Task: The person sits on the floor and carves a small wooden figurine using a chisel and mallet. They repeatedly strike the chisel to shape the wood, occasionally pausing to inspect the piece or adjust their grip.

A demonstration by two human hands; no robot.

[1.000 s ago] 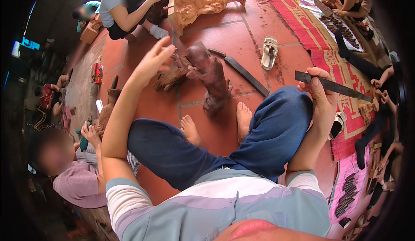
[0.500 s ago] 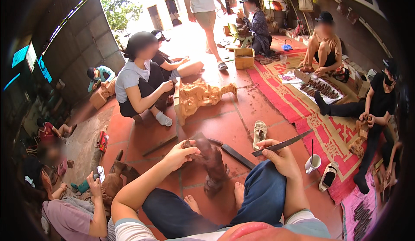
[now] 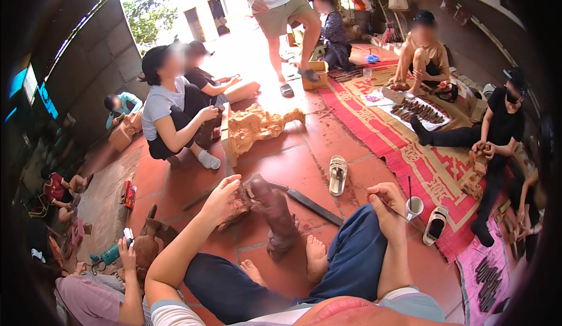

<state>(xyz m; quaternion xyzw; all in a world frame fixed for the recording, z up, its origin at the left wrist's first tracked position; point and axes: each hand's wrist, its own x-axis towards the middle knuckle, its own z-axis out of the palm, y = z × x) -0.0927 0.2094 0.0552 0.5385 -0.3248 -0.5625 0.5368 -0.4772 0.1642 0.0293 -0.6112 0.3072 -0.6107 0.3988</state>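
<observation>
I sit on the red tiled floor with my legs in blue trousers bent in front of me. My left hand (image 3: 221,198) reaches forward and curls over the top of a dark wooden carving (image 3: 275,209) that stands upright on the tiles just beyond my bare feet. My right hand (image 3: 387,206) rests on my right knee. Its fingers are closed around a thin dark tool (image 3: 370,189), of which only a short tip shows.
A long dark flat tool (image 3: 313,206) lies right of the carving, with a sandal (image 3: 338,174) behind it. A white cup (image 3: 414,207) and another sandal (image 3: 436,223) sit by my knee on a red patterned mat (image 3: 404,150). A pale carving (image 3: 257,126) and seated people ring the floor.
The view has tilted up, from the floor to the whole courtyard. My right hand has drawn back from beside me onto my knee. My left hand stays on the dark carving.
</observation>
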